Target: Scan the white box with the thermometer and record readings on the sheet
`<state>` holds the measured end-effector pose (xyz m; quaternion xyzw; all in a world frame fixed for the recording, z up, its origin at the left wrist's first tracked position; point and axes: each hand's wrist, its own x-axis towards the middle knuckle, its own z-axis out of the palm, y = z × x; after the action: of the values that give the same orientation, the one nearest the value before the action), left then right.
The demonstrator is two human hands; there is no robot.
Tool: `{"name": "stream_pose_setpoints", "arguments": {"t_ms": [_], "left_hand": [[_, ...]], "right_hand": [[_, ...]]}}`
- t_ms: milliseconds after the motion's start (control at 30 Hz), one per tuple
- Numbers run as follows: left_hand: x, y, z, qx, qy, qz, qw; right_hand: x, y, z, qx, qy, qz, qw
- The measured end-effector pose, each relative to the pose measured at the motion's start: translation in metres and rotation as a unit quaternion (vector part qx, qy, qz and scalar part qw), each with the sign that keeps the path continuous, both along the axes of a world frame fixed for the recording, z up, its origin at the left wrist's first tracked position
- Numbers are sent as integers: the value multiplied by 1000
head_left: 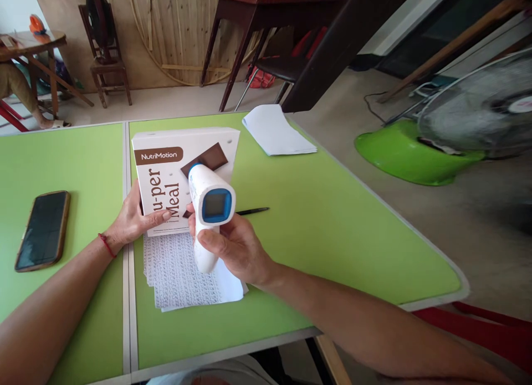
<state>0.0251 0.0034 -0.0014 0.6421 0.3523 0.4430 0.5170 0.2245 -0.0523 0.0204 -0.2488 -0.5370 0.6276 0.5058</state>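
Note:
My right hand (pixel 239 246) is wrapped round the handle of a white infrared thermometer (pixel 206 257) with a blue-rimmed screen. The thermometer's head points away from me, in front of a white box (pixel 195 144) marked NutriMotion. My left hand (pixel 131 216) grips the box at its lower left edge, thumb on the front and fingers behind. The box leans upright over sheets of paper (pixel 183 280) covered in small writing. A black pen (pixel 253 211) lies to the right, partly hidden behind my right hand and the thermometer.
A phone in a brown case (pixel 42 230) lies on the green table (pixel 324 252) at the left. Folded white sheets (pixel 278 133) rest near the far edge. A fan (pixel 486 102) with a green base stands at the right. Behind are a dark table, chairs and a person's leg (pixel 25 91).

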Motion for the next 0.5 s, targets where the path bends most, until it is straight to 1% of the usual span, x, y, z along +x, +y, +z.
{"name": "stream_pose_setpoints", "arguments": {"t_ms": [133,367,500], "left_hand": [[-1,1,-1,4,15,8,1000],[-1,0,2,15,33,2,999],[-2,1,0,25,47,8,999]], "right_hand": [[0,1,0,-3,-7,-4,1000],[0,1,-1,-8,-6,-5,1000],[1,1,-1,-4,-5,-7,1000]]}}
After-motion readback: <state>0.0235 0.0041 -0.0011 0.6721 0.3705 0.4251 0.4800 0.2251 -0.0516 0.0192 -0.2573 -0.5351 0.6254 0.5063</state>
